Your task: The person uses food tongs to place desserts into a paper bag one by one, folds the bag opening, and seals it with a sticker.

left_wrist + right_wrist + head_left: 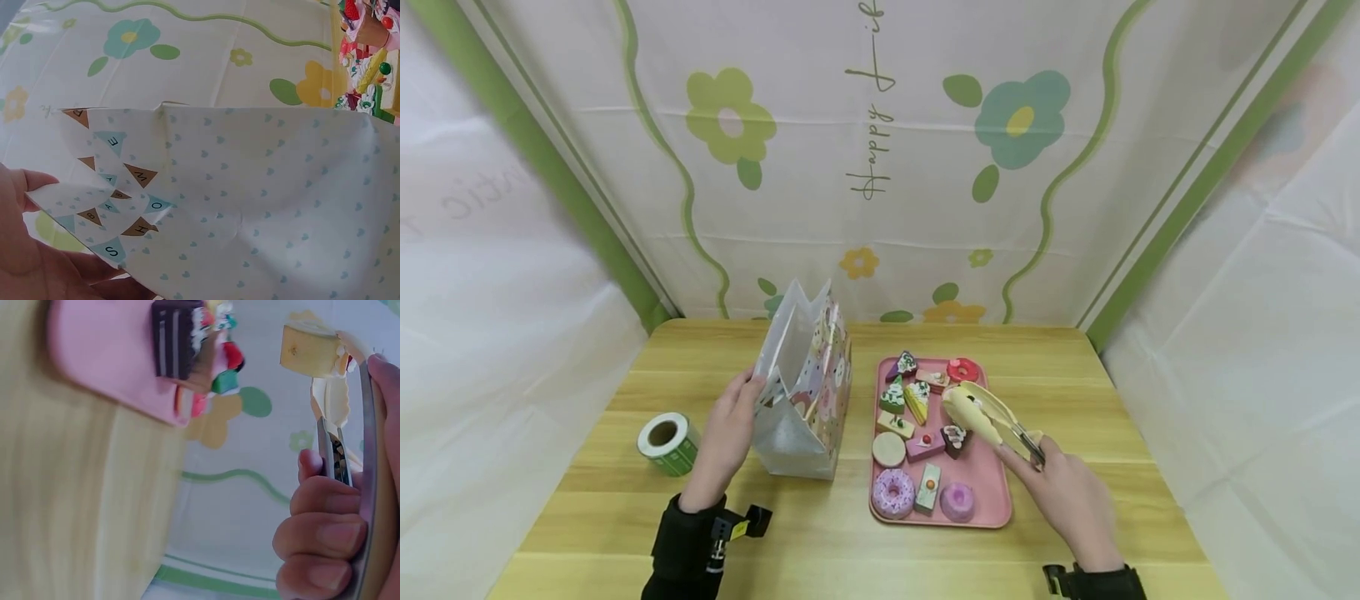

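My left hand (727, 429) pinches the rim of a paper gift bag (829, 392), which stands upright with its mouth spread. In the left wrist view, the thumb lies on one side of the bag's edge and the fingers on the other. My right hand (1067, 492) grips cream-tipped metal tongs (970, 415) above the right part of a pink tray (992, 504). Between the tong tips, the right wrist view shows a pale yellow toy cake piece (310, 351); from the head it is mostly hidden. Several toy cakes and doughnuts, among them a purple doughnut (893, 493), lie on the tray.
A roll of green-and-white stickers (679, 454) stands left of my left hand. The wooden table (820, 542) is enclosed by hanging cloth (880, 225) printed with flowers at the back, and by white cloth at both sides.
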Motion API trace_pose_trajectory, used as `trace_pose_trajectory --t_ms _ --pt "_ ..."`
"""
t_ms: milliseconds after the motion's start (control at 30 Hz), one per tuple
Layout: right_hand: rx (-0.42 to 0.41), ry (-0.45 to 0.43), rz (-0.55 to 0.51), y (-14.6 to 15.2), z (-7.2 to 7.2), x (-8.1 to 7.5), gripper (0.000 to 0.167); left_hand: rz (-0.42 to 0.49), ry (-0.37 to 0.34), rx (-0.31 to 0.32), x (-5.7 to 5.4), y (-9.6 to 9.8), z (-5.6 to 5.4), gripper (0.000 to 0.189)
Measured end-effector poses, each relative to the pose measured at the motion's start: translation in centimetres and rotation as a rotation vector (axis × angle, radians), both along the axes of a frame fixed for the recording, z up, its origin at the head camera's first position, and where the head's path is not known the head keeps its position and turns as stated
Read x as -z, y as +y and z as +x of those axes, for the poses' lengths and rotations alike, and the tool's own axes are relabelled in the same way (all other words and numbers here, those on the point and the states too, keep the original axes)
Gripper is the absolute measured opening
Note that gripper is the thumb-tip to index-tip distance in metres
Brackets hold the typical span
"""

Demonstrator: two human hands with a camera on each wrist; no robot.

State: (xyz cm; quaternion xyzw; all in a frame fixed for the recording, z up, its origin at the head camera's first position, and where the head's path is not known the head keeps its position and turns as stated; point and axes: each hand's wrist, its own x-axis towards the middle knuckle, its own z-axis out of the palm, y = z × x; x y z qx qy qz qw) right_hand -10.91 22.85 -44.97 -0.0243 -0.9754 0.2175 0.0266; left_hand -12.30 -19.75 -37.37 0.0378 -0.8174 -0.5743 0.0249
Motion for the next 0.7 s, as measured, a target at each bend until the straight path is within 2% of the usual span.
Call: trace_pose_trajectory --t_ms 133,300,567,700 --pt "-0.033 0.029 -0.020 -1.2 -0.7 -1.0 0.064 0.000 0.001 -0.010 0.2 -0.1 0.1 0.064" --pt "-0.088 0.114 -0.018 -2.8 -1.8 -2.6 0.061 0.010 0.007 -0.007 0.3 -0.2 0.0 0.065" --pt "-0.168 0.162 -0.005 -6.4 -4.0 -6.3 0.071 0.012 -0.016 -0.004 0.2 0.0 0.0 0.063" --pt "-0.253 0.284 -0.020 -8.8 -5.5 -8.8 0.065 0.022 -0.008 0.000 0.0 0.0 0.0 0.062"
